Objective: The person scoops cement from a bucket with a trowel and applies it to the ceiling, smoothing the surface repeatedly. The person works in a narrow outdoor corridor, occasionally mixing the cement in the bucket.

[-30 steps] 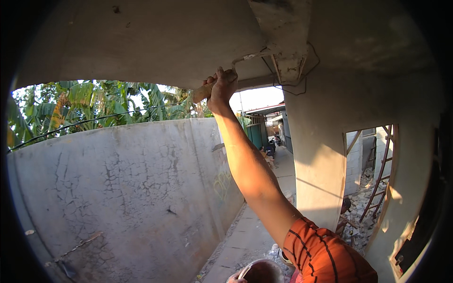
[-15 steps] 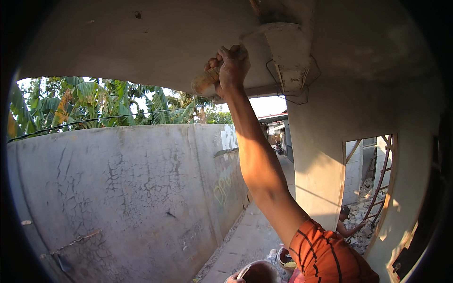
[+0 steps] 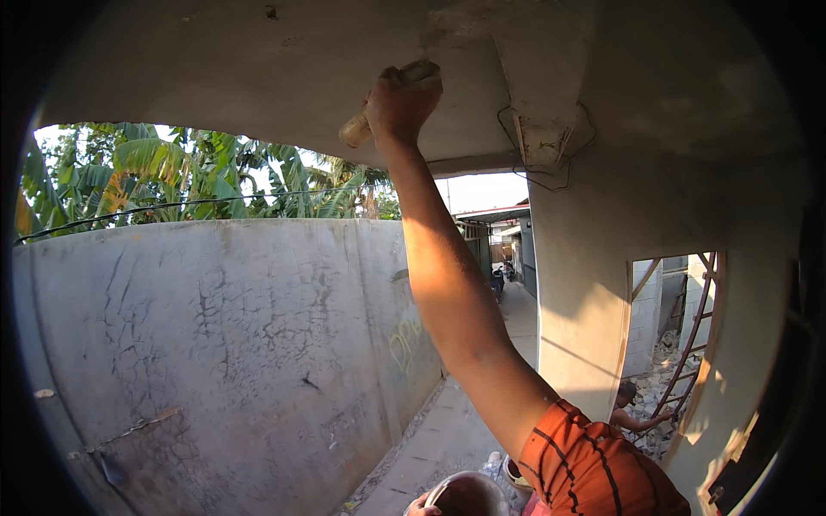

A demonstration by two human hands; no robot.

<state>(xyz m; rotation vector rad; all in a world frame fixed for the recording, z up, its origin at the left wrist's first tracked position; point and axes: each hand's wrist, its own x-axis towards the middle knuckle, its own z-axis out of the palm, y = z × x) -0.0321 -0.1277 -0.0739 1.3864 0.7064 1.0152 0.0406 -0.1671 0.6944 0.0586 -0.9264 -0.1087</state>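
My right hand (image 3: 403,107) is raised to the concrete ceiling with its fingers wrapped round a tool with a thick, pale handle (image 3: 354,131). The handle's butt points down and to the left. I cannot make out the tool's working end against the dim surface. A rough, damp-looking patch (image 3: 469,21) marks the ceiling just beyond the hand. Low in the view, my left hand (image 3: 422,506) grips the rim of a round bucket (image 3: 492,492), dark inside. Only its fingers show at the bucket's left side.
A concrete beam end (image 3: 544,142) with bent wire juts down right of my arm. A cracked grey wall (image 3: 232,344) runs along the left, beside a paved path (image 3: 413,451). Through an opening at right, a person (image 3: 626,411) is near a ladder (image 3: 691,344) and rubble. Another container (image 3: 514,471) stands below.
My right hand has moved slightly left and up along the ceiling with the tool, its wrist turned. The bucket and my left hand show slightly further left.
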